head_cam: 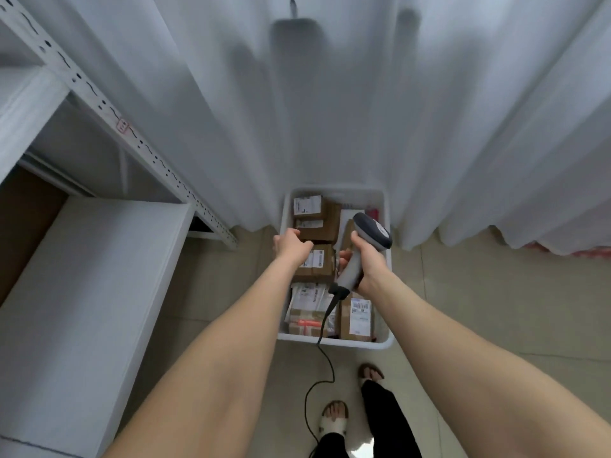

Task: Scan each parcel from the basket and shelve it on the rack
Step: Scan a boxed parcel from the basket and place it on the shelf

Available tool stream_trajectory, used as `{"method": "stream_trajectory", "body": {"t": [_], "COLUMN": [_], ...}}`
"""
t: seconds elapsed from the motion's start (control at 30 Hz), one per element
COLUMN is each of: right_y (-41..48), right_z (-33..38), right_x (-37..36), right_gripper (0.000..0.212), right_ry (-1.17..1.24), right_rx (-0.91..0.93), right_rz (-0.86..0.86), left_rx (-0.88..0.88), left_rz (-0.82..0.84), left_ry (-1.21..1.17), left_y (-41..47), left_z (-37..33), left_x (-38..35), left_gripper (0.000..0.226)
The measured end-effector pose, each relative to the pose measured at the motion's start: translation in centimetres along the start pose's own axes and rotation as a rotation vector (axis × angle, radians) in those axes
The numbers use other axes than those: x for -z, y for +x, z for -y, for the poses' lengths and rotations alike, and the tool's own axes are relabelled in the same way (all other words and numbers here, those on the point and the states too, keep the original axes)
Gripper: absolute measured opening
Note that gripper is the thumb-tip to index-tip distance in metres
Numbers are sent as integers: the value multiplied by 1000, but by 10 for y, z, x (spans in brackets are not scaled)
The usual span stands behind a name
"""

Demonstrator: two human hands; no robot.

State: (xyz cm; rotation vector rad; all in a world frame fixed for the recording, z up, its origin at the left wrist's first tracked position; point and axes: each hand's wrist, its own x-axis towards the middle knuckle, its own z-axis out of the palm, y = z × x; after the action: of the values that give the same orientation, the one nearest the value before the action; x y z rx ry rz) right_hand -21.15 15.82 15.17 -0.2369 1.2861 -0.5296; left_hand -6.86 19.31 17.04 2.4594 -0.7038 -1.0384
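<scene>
A white plastic basket stands on the floor against the curtain, filled with several brown cardboard parcels carrying white labels. My left hand reaches down into the basket, its fingers curled at the edge of a brown parcel in the middle; whether it grips the parcel I cannot tell. My right hand holds a grey corded barcode scanner by its handle above the basket's right half, head pointing away from me. The white metal rack stands at the left.
The scanner's black cable hangs over the basket's near rim and loops across the tiled floor by my feet. A white curtain hangs behind the basket. A brown box sits on a lower rack shelf at the far left.
</scene>
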Motion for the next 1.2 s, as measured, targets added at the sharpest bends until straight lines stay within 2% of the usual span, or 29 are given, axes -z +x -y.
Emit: {"method": "stream_trajectory", "body": {"t": [0.17,0.37,0.63,0.73,0.83,0.93,1.03,1.2], "right_y": [78,187,347,393,433,456,470,483], "right_z": [3,-14,-101,-129,-148,-151,-152,-145], "right_x": [10,20,47,50,49,42,37,41], "right_gripper": [40,29,42,54,66,64,73,71], "right_ry": [-79,-126,-126,-107,-98,-176,-297,-309], "right_rx": [-49,-86,-244,-291,-266,-192,-155,-132], "right_rz": [-36,-101,-107,-86,-71,-86,-94,-103], "left_rx": [89,167,182,160,170,236,296,348], "left_rz": [17,53,60,22,-25,-43,-46,-75], "left_ry": [9,34,138,192,222,224,232,198], "left_y": [61,151,283,326,359,382,390,399], "left_z": [7,49,122,139,150,165,173,169], "left_x": [-47,-115,-200,-220,-234,-247,-260,-264], "left_gripper": [50,55,52,53,59,64,77,84]}}
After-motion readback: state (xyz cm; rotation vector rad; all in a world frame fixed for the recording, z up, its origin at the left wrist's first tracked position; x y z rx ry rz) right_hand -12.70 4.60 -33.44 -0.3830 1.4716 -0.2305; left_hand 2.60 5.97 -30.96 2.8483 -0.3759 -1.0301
